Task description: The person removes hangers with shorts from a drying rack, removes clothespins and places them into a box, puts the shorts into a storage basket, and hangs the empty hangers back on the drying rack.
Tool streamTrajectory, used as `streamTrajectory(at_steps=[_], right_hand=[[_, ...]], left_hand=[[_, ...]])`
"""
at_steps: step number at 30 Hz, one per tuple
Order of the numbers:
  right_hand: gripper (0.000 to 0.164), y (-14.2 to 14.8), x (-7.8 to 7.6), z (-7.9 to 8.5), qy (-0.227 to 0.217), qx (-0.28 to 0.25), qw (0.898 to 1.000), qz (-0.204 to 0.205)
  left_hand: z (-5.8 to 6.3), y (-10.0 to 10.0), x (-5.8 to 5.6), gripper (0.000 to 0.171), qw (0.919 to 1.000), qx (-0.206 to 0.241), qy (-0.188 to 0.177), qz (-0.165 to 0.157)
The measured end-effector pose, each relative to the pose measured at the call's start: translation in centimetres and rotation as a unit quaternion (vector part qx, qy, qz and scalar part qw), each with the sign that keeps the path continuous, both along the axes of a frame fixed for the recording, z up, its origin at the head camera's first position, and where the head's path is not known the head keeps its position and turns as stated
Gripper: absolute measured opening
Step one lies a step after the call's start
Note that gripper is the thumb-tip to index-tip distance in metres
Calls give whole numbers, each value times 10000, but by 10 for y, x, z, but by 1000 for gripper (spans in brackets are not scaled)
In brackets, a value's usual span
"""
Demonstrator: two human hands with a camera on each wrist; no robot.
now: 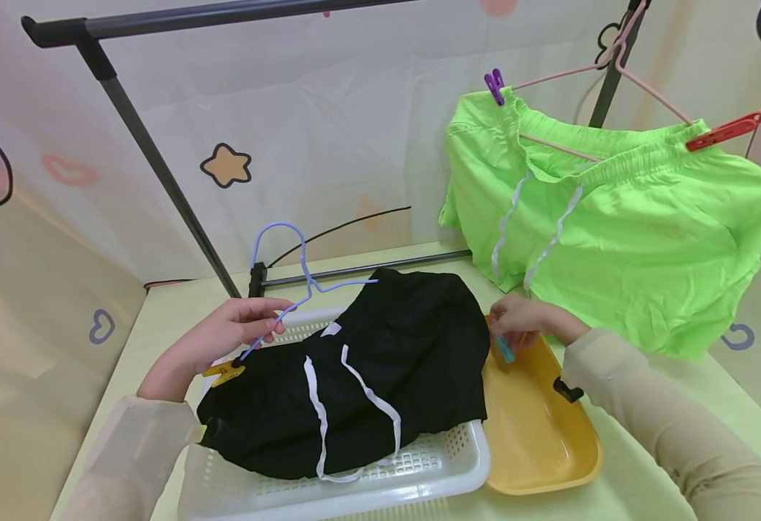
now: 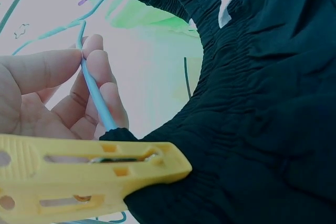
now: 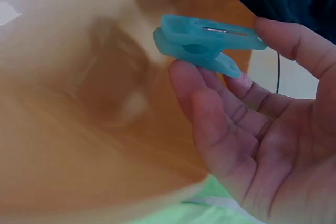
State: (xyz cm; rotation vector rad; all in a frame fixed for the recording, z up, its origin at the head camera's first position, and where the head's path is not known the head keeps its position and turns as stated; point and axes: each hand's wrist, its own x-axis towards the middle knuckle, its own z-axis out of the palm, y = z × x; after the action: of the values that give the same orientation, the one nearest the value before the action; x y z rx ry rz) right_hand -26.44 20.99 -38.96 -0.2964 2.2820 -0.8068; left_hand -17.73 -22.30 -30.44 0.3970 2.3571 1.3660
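Observation:
My left hand pinches one arm of a blue clothes hanger between thumb and fingers. From the hanger spreads a pair of black shorts with white drawstrings, lying over a white basket. A yellow clothespin clips the waistband to the hanger's left end, just beside my left hand. The hanger's right end runs into the waistband, where no clip shows. My right hand is over the yellow tray and holds a teal clothespin between thumb and fingers.
Green shorts hang at the right from a pink hanger, held by a purple clothespin and a red clothespin. A dark rack stands behind. The white basket sits left of the tray.

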Motion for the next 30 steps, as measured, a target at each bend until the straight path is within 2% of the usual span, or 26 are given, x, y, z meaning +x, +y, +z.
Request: streamTrajectory(at_steps=[9,19,26,30], right_hand=[[13,-8,4,-5,-35,187,9998,54],[29,-10,9,-19,-137,266,9995,101],[24,-14,8,-30,-259,281,9992,-149],[15,-16,9,-33,-274,320,9988,-255]], left_hand=[[-1,0,0,37,9999,-61,84,21],[1,0,0,38,10000,-57,66,35],[0,0,0,37,10000,-57,22,38],[1,0,-1,36,9999,-95,22,36]])
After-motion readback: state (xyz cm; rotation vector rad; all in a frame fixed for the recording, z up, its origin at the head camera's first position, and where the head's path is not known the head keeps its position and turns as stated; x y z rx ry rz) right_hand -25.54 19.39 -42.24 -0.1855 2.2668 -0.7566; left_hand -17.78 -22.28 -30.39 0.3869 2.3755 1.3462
